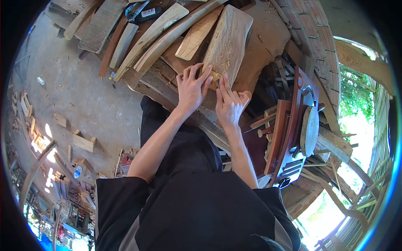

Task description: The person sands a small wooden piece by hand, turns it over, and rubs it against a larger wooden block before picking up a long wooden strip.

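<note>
Wood plank (230, 37), stiff, heavy; grasp near end | left fingers (196, 74) spread flat there | right fingers (222, 87) together on yellow block (215, 77)

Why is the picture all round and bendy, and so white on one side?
Head view: fisheye lens curves everything, leaving dark corners; sunlight at the right blows out white; left hand, right hand and plank in the middle look sharp.
</note>
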`<state>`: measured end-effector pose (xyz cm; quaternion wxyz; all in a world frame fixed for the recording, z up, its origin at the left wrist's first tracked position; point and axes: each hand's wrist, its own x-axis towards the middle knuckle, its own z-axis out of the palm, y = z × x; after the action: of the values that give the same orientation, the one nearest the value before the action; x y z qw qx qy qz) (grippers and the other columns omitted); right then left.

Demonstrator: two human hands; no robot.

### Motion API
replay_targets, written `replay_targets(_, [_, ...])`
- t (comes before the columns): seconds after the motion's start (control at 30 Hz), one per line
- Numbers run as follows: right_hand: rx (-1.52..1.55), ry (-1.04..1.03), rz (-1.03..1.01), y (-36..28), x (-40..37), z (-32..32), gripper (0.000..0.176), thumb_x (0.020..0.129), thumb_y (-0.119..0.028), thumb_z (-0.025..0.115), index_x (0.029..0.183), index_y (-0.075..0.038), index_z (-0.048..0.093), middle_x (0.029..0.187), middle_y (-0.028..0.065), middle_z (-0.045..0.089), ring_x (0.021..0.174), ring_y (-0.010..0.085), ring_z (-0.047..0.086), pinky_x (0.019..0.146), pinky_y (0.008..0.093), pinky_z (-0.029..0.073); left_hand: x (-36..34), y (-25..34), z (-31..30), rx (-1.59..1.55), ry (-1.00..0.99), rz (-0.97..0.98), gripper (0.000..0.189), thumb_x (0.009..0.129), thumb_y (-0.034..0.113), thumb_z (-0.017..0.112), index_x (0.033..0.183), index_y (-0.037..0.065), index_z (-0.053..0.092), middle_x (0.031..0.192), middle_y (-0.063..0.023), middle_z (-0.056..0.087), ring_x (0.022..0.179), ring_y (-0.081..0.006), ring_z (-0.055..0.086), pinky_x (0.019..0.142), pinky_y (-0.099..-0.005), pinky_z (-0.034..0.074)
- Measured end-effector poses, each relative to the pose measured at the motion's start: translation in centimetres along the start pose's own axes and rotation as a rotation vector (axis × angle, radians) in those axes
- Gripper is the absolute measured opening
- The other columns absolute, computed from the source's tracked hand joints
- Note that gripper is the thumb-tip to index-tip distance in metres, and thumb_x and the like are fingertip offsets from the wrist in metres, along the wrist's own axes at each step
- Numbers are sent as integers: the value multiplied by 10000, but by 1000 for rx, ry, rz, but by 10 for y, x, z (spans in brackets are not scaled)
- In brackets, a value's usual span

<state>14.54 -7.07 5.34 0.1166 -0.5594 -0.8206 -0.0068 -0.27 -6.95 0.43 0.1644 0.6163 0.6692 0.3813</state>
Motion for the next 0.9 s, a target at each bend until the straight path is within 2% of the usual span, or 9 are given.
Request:
replay_targets(0.1, [61,-16,49,-3,11,7,366,970,-215,644,1312,-94,693,1404,28,645,725,154,624,862,350,359,-4,2,1,-26,-5,-19,376,958,280,666,1325,201,677,1309,-53,600,1211,-263,527,944,-453,379])
replay_targets(0.2, [81,88,73,-7,7,17,364,973,-211,641,1313,-92,693,1394,28,652,696,155,612,851,346,358,-4,0,1,25,-8,-1,380,957,273,666,1331,201,675,1316,-55,599,1213,-264,528,951,-447,380])
replay_targets(0.33, [41,-32,67,-5,-11,4,354,1000,-226,609,1315,-86,692,1382,53,656,708,143,663,818,330,379,-2,1,1,-4,2,-25,377,967,288,654,1335,209,674,1332,-49,599,1226,-264,530,967,-444,383])
replay_targets(0.53, [37,105,151,-17,3,16,359,1001,-228,613,1333,-113,687,1401,49,642,767,134,701,787,320,380,-3,1,-1,44,-36,-12,376,974,283,652,1346,229,672,1344,-40,605,1229,-264,538,978,-436,386])
replay_targets(0.6, [16,-44,215,-21,-21,0,357,1005,-246,603,1326,-117,690,1390,52,648,834,149,723,765,325,387,-4,1,1,19,-18,-14,385,986,307,632,1363,236,660,1363,-32,594,1240,-261,528,972,-440,383])
replay_targets(0.67, [49,-2,202,-20,-11,7,367,1002,-249,605,1333,-109,684,1383,58,651,842,162,731,744,329,394,-2,-1,2,14,-11,-17,389,987,310,631,1369,238,657,1363,-28,594,1240,-259,527,969,-438,383])
replay_targets(0.73, [84,115,223,-21,7,21,357,993,-256,614,1313,-122,701,1395,50,645,670,177,679,732,337,375,-6,0,1,0,-32,-16,394,988,313,630,1374,240,653,1364,-25,593,1240,-257,527,966,-436,382])
replay_targets(0.87, [41,101,213,-22,2,16,373,991,-257,618,1331,-120,688,1396,49,644,668,175,679,727,337,377,-2,-1,-1,62,-37,-12,390,979,290,647,1365,236,659,1356,-24,598,1228,-259,535,966,-433,386])
replay_targets(0.9, [30,31,213,-22,-10,4,372,1001,-252,603,1334,-107,682,1383,64,650,768,188,707,723,338,391,-1,-1,0,36,-36,-11,386,985,299,633,1366,237,657,1362,-22,593,1233,-260,531,972,-440,383])
